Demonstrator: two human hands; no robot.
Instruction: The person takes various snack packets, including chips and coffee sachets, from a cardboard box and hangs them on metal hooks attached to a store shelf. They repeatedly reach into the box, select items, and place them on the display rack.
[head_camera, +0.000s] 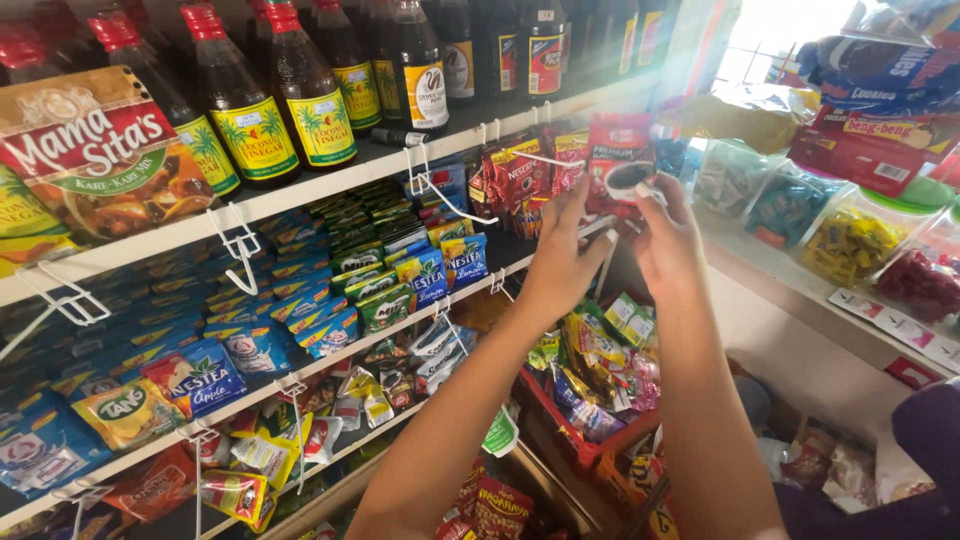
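Both my hands are raised to a strip of red coffee sachets (620, 150) hanging off the top shelf's edge. My left hand (560, 255) pinches the strip's lower end from the left. On the right side of the same sachet, my right hand (668, 235) grips with fingers curled around it. More red sachets (515, 175) hang from white hooks just to the left.
Dark sauce bottles (300, 95) line the top shelf (300, 195). Blue and green drink-mix sachets (420, 265) fill the middle shelves on white wire hooks (238, 245). A red basket (560, 420) of candy sits below. Clear jars of sweets (850, 235) stand on the right counter.
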